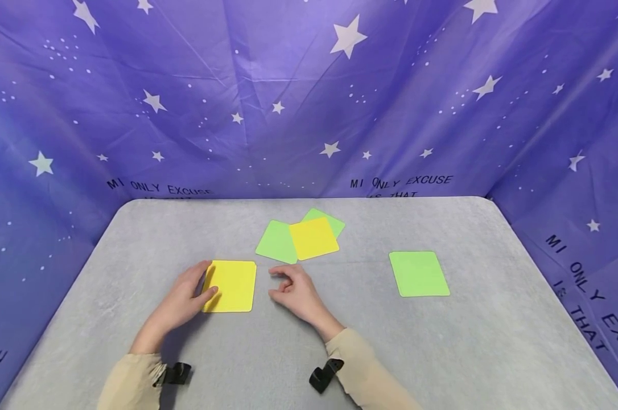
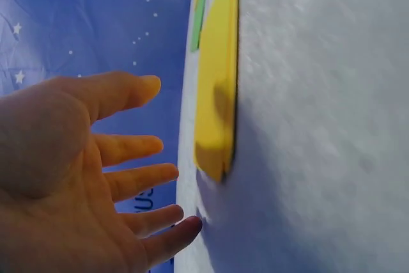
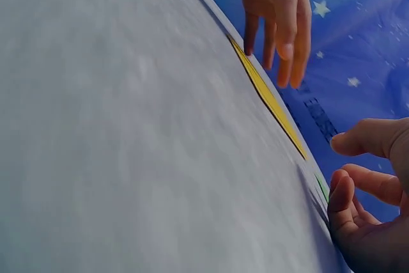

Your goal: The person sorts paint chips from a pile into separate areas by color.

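Observation:
A neat stack of yellow square cards [image 1: 234, 287] lies at the left of the table. Over its left edge hovers my left hand [image 1: 186, 293], thumb and fingers spread apart. The left wrist view has that hand [image 2: 96, 171] beside the yellow stack [image 2: 214, 87], with a gap between its fingertips and the cards. Just right of the stack is my right hand [image 1: 300, 293], nothing in its grasp. Its fingers are loosely bent, and in the right wrist view the thumb and a finger of this hand [image 3: 377, 190] stand apart.
Beyond my right hand, a yellow card [image 1: 314, 238] overlaps two green cards, one at its left [image 1: 278, 242] and one behind [image 1: 334, 223]. Green square cards [image 1: 420, 274] lie stacked at the right. A purple star-patterned curtain [image 1: 288, 68] surrounds the grey table [image 1: 493, 341].

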A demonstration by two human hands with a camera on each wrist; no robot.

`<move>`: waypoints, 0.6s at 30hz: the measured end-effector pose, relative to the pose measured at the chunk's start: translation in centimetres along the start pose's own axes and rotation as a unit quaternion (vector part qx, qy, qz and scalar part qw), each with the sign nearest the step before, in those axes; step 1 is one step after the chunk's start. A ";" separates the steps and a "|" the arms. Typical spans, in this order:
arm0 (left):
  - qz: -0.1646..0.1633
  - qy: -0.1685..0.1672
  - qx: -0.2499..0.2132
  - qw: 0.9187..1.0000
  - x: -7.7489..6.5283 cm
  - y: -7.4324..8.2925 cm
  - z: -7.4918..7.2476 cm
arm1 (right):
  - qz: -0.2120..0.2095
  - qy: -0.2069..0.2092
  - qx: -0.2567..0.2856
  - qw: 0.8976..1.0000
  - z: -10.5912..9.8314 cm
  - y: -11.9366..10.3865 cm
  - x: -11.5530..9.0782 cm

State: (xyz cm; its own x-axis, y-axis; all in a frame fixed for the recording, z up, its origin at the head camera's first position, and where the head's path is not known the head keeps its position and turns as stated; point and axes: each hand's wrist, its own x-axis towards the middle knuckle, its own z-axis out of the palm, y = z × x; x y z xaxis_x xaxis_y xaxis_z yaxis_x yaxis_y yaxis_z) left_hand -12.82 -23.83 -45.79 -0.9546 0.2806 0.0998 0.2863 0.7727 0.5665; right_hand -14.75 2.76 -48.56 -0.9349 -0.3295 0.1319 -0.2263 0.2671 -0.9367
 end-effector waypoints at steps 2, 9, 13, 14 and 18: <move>0.002 0.008 0.002 1.000 0.4 0.4 0.0 | 0.007 0.010 0.006 1.000 -1.0 0.2 -0.3; 0.022 0.013 -0.001 1.000 2.0 1.8 0.4 | 0.022 0.056 -0.003 0.998 -4.3 1.1 -1.1; 0.032 0.015 -0.011 0.999 2.9 2.6 1.1 | 0.032 0.077 -0.017 0.996 -6.0 1.5 -1.2; 0.035 0.015 -0.013 0.999 3.2 2.7 1.3 | 0.033 0.081 -0.019 0.996 -6.4 1.5 -1.2; 0.041 0.011 -0.032 0.999 4.0 3.5 2.2 | 0.040 0.089 -0.014 0.995 -8.0 1.7 -1.0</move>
State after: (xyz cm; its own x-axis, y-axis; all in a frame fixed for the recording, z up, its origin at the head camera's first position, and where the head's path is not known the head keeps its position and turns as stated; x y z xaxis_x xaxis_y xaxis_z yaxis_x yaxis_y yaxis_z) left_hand -15.47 -18.73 -45.19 -0.9298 0.3281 0.1665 0.3589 0.7092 0.6067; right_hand -16.35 10.77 -47.73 -0.9832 -0.1412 0.1159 -0.1553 0.3127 -0.9371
